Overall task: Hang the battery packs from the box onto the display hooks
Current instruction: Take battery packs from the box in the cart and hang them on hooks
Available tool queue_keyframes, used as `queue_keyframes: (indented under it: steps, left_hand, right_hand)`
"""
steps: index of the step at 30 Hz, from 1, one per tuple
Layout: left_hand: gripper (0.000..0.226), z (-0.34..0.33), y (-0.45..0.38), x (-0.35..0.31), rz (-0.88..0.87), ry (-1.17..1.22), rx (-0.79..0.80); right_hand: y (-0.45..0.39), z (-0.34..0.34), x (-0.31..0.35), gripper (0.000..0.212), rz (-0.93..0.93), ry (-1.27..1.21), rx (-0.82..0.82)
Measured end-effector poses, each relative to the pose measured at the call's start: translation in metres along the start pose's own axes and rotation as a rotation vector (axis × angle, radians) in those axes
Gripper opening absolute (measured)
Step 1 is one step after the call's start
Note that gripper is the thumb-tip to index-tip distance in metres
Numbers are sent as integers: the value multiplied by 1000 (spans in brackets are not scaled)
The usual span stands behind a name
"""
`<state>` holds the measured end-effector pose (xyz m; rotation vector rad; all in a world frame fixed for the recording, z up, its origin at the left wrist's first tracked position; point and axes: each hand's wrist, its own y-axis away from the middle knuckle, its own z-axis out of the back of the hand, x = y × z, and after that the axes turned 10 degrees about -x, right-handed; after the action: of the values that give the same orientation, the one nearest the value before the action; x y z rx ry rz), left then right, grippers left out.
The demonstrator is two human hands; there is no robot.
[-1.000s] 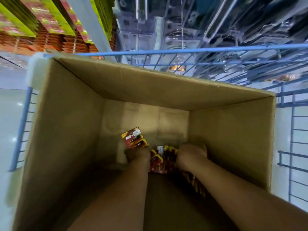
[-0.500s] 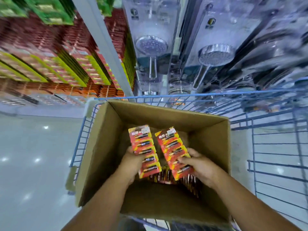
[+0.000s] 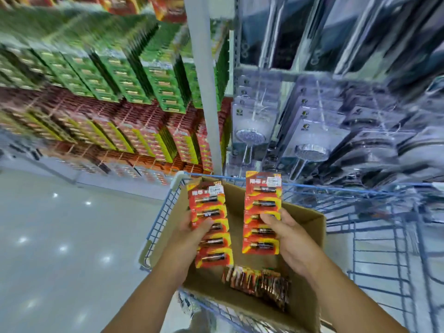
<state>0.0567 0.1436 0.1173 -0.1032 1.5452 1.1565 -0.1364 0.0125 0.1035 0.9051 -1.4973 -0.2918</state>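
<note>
My left hand (image 3: 189, 234) grips a red and yellow strip of battery packs (image 3: 211, 207) held upright above the cardboard box (image 3: 310, 236). My right hand (image 3: 292, 241) grips a second strip of battery packs (image 3: 263, 195), thumb across its middle. Both strips are lifted clear of the box. More battery packs (image 3: 258, 284) lie in a row on the box's bottom. Ahead and to the left, the display (image 3: 134, 116) holds dense rows of hanging green, red and yellow battery packs; its hooks are hidden behind them.
The box sits in a blue wire cart (image 3: 384, 236). A white shelf upright (image 3: 204, 92) splits the battery display from hanging shower heads (image 3: 310, 152) in clear packaging on the right. Shiny pale floor (image 3: 60, 236) spreads to the left.
Both hands came up out of the deep box, each with a strip of battery packs, and raised them higher. The view tilted up from the box interior toward the shelves.
</note>
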Motion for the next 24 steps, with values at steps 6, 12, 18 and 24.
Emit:
queue_keyframes:
  steps: [6,12,18,24]
  left_hand:
    - [30,53,21,-48,-152,73,-164]
    - [29,136,36,-84,-306,96,-283]
    - [24,255,44,-107,-403,172,-343]
    - [23,406,48,-129,-478,230,-349]
  right_hand:
    - [19,-61,39,50,131,69,34]
    - [44,-148,55,40,213,81,104]
    - [74,-264,55,26,283,95,150]
    - [114,-410,42,14,378,106,205]
